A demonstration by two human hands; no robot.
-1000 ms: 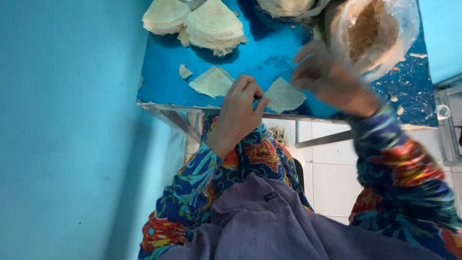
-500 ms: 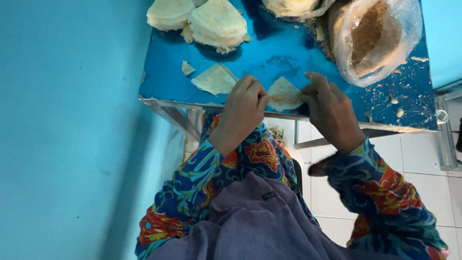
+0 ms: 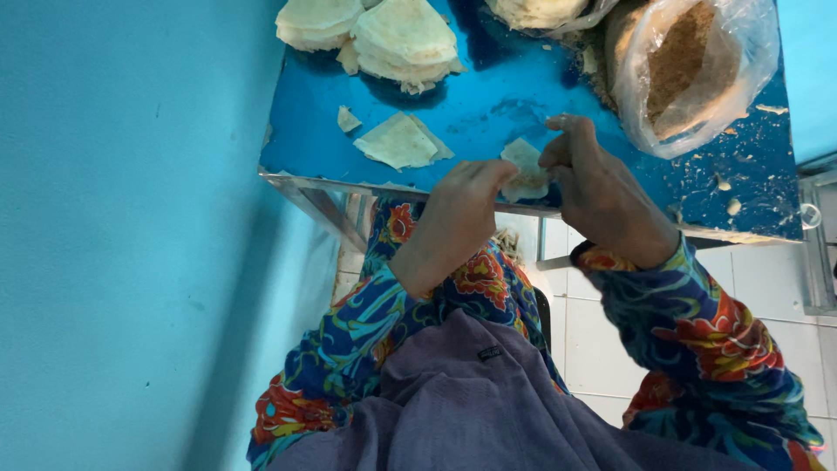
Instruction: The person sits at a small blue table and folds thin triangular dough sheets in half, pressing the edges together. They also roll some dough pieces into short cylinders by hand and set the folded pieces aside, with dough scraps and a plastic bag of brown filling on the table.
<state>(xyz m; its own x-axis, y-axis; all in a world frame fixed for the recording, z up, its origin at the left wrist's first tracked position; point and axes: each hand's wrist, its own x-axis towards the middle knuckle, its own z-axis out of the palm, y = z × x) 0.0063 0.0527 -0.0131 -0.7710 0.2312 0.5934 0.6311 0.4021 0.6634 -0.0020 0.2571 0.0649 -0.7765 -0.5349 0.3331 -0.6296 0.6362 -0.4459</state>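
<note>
You sit at a glossy blue desk (image 3: pixel 488 113) with a metal edge, its surface speckled with pale crumbs toward the right. Between your hands is a thin, pale pastry sheet (image 3: pixel 526 168), soft and floury-looking, folded into a small wedge and lying at the near edge of the desk. Your left hand (image 3: pixel 453 218) curls at the sheet's left side, fingers bent inward, its grip pinching the sheet's near corner. Your right hand (image 3: pixel 602 192) arches over the right side, fingertips pressed down on the sheet, its grip closed lightly on that edge.

Just left of the sheet lies a flat triangular wrapper (image 3: pixel 399 141), and beside that a small torn scrap (image 3: pixel 348 119). At the far edge stand two stacks of folded wrappers (image 3: pixel 384 35), layered and ragged at the rims. To the right, a crinkled clear plastic bag (image 3: pixel 697 74) holds a brown crumbly filling (image 3: pixel 684 57).

Compared with half a second ago, your right hand has moved in from the desk's edge and now lies over the sheet, and your hands stand closer together. A second ago that hand was reaching near the bag. The loose wrapper and stacks lie as before
</note>
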